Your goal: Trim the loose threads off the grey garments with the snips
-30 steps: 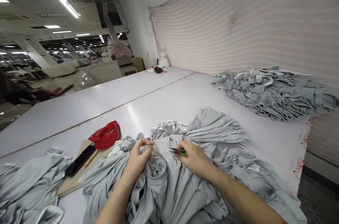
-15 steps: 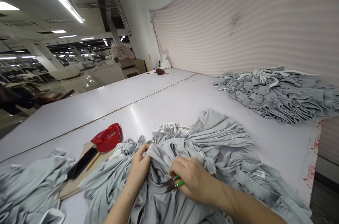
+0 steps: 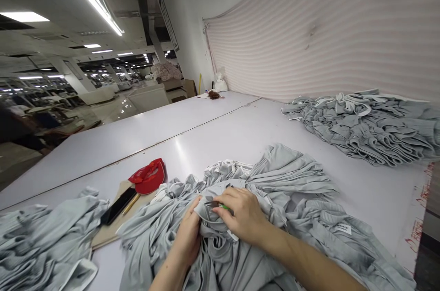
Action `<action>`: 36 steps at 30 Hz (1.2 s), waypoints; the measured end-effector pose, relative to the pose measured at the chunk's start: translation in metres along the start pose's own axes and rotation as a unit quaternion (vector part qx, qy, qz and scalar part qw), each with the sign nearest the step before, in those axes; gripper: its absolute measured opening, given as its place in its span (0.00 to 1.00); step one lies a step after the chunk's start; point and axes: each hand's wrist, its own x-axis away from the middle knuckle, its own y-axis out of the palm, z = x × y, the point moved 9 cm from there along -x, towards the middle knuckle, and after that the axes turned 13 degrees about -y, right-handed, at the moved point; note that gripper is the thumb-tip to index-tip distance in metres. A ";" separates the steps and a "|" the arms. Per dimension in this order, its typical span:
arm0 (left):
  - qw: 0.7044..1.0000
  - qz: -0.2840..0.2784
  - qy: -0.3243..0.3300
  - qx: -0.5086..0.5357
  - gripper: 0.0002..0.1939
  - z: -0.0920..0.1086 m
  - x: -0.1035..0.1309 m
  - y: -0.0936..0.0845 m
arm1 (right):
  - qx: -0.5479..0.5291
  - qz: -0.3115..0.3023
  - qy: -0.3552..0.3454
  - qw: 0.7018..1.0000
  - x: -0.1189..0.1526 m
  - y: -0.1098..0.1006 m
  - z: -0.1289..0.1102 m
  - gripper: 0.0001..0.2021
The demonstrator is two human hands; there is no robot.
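Note:
My left hand (image 3: pixel 189 229) pinches an edge of a light grey garment (image 3: pixel 220 227) in the middle of a loose heap. Closed around green-handled thread snips (image 3: pixel 224 206), my right hand (image 3: pixel 244 215) is just to the right of it. The snips' dark blades point left and lie against the cloth beside my left fingers. My right palm hides most of the handles. A white label shows on the grey cloth below my right hand.
Left of the heap, a red cap (image 3: pixel 150 178), a black phone (image 3: pixel 118 206) and a yellow pencil-like stick (image 3: pixel 131 204) rest on cardboard (image 3: pixel 103 238). More grey garments lie at left (image 3: pixel 51 236) and in a pile (image 3: pixel 364 126) by the striped sheet (image 3: pixel 309 52).
My right hand has brought the snips up and left, close to my left fingers. The held edge is now turned over at my left fingertips. The view has shifted slightly.

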 end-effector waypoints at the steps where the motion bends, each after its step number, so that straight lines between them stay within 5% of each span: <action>1: 1.000 0.001 -0.002 0.001 0.14 -0.001 0.000 0.000 | -0.002 0.002 0.001 1.000 0.000 0.000 0.000 0.07; 25: 0.999 -0.030 -0.005 -0.013 0.12 -0.004 0.004 0.006 | -0.064 0.032 0.024 0.997 0.004 -0.007 0.006 0.09; 36: 0.985 0.028 0.088 -0.149 0.12 0.013 0.011 0.007 | -0.079 0.029 0.036 0.996 0.005 -0.015 0.008 0.06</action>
